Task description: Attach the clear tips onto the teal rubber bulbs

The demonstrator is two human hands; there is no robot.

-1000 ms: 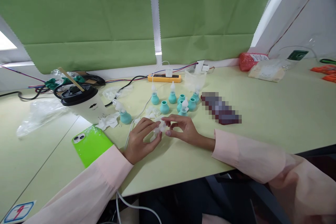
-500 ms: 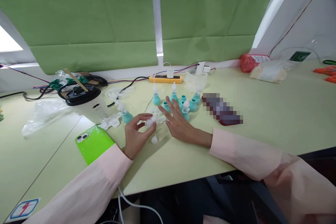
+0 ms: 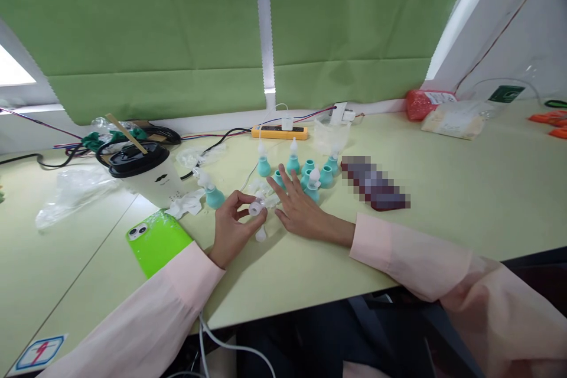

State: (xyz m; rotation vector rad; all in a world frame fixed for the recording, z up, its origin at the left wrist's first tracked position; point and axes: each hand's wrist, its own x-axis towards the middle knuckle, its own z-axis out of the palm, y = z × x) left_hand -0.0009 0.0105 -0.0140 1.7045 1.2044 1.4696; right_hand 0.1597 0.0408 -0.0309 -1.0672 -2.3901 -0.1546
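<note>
Between the thumb and fingers of my left hand (image 3: 234,225) is a small clear plastic connector (image 3: 255,208), its round open end toward me. My right hand (image 3: 303,212) is open, fingers spread, beside several small clear plastic pieces (image 3: 268,194) lying on the table. A white nozzle tip (image 3: 261,234) lies just below the connector. Beyond my right hand stand several teal rubber bulbs (image 3: 326,176), some bare and others topped with clear nozzles, such as one bulb (image 3: 293,163) at the back. Left of my left hand, another teal bulb (image 3: 215,197) carries a clear top.
A green phone (image 3: 159,242) and a lidded paper cup (image 3: 155,180) are at left, near crumpled tissue (image 3: 186,204) and a plastic bag (image 3: 73,192). A dark red phone (image 3: 376,186) lies at right. Behind are a yellow power strip (image 3: 279,133) and a clear tub (image 3: 332,134).
The clear connector has turned in my left fingers, so its round end now faces me. My right hand has shifted slightly, its fingers still spread.
</note>
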